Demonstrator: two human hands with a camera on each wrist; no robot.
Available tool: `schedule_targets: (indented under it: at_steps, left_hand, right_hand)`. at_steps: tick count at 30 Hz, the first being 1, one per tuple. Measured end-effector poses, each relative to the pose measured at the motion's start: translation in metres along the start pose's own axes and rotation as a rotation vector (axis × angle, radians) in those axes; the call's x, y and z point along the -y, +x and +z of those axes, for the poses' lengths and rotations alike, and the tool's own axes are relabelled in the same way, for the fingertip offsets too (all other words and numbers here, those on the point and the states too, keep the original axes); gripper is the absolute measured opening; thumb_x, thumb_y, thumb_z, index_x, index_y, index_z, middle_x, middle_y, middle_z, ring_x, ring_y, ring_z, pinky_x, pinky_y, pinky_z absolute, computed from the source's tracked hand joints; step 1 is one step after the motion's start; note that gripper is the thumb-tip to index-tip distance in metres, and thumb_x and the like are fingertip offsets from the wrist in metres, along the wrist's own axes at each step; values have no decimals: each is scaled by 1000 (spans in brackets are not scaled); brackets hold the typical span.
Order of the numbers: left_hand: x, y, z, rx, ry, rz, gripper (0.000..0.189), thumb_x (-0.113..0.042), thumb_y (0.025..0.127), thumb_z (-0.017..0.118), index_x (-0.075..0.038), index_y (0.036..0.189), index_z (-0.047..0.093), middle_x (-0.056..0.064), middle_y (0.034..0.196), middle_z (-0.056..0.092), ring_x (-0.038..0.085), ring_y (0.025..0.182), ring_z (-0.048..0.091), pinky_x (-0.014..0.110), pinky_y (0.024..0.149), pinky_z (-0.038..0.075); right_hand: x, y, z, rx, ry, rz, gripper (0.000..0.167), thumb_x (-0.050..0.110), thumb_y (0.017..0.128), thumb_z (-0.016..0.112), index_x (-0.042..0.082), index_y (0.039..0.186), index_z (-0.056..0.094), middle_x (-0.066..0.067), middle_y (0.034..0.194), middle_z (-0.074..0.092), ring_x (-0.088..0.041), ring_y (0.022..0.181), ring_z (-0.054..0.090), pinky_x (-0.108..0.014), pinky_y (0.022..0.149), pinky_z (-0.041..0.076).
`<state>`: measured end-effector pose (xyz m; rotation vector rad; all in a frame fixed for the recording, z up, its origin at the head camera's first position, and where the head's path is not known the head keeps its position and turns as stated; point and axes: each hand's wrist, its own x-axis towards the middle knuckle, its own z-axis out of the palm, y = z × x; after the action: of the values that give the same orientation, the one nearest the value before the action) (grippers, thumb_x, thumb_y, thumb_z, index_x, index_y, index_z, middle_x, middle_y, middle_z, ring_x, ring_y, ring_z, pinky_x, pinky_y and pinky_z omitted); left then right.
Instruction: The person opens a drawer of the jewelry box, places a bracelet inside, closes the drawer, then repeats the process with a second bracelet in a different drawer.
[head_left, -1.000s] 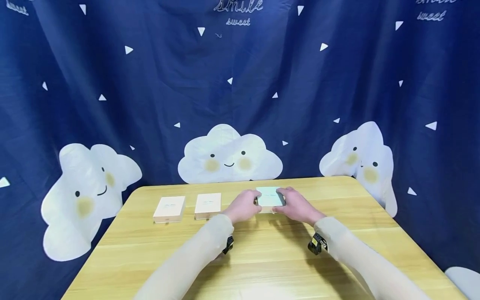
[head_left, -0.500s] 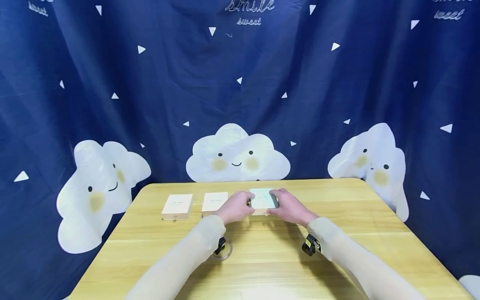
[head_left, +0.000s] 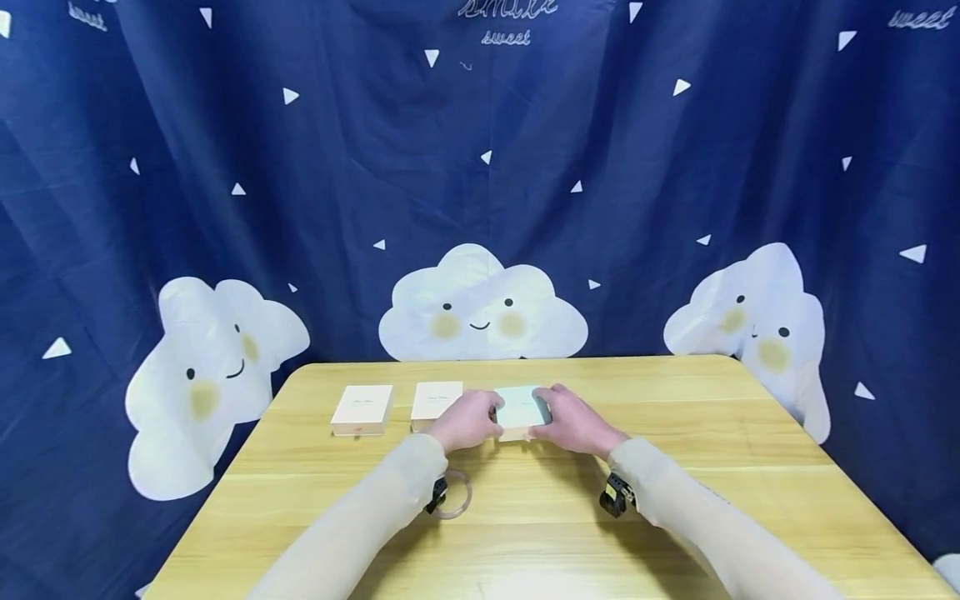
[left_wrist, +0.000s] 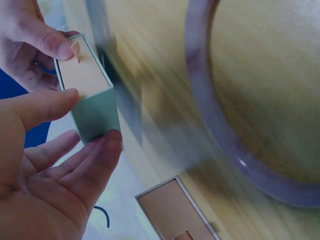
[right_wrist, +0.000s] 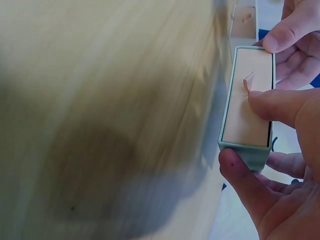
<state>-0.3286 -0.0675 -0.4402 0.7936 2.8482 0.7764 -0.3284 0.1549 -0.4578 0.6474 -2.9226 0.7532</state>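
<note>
Both hands hold a mint-green drawer box (head_left: pixel 521 406) over the far middle part of the table, one at each side. In the head view the left hand (head_left: pixel 471 419) grips its left side and the right hand (head_left: pixel 572 422) its right side. The box's peach drawer front (right_wrist: pixel 247 115) shows a small ribbon tab (left_wrist: pixel 75 51), and the drawer sits flush in its sleeve. Both thumbs lie on that front, with the right thumb beside the tab. Whether the box touches the table cannot be told.
Two pale drawer boxes stand to the left: an outer box (head_left: pixel 363 408) and an inner box (head_left: pixel 433 398) partly behind the left hand. A pale bangle (left_wrist: pixel 197 75) hangs at the left wrist. Behind the wooden table (head_left: pixel 540 517) hangs a blue curtain (head_left: pixel 337 167).
The green box has moved left and toward me with both hands on it, closer to the inner pale box. The head view has shifted slightly; the two pale boxes stay put.
</note>
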Motion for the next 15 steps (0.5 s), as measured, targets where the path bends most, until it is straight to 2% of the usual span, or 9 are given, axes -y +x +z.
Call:
schedule_targets:
  at_steps: [2, 4, 11, 15]
  left_hand:
    - [1, -1, 0, 6, 0, -15, 32, -8, 85, 75, -2, 116, 69, -4, 75, 55, 10, 66, 47, 27, 68, 45]
    - [2, -2, 1, 14, -5, -24, 41, -7, 85, 75, -1, 125, 67, -1, 78, 59, 12, 68, 49, 30, 72, 47]
    - [7, -3, 4, 25, 1, -33, 49, -7, 83, 75, 0, 130, 64, -2, 85, 62, 11, 75, 54, 30, 78, 49]
    - [9, -4, 5, 24, 16, -36, 45, -7, 83, 76, -2, 126, 66, -2, 84, 62, 12, 76, 55, 31, 79, 50]
  right_hand:
    - [0, -1, 1, 0, 0, -9, 64, 27, 79, 85, 4, 133, 60, -8, 108, 60, -15, 83, 53, -31, 71, 48]
    - [1, -1, 3, 2, 3, -14, 63, 26, 79, 85, 4, 132, 61, -8, 108, 60, -16, 83, 53, -31, 71, 48]
    - [2, -4, 8, 12, -6, -18, 64, 25, 81, 84, 3, 135, 59, -8, 110, 60, -15, 84, 53, -31, 72, 48]
    - [2, -4, 10, 14, -14, -35, 63, 24, 81, 84, 3, 135, 59, -8, 109, 60, -16, 84, 52, -32, 74, 48]
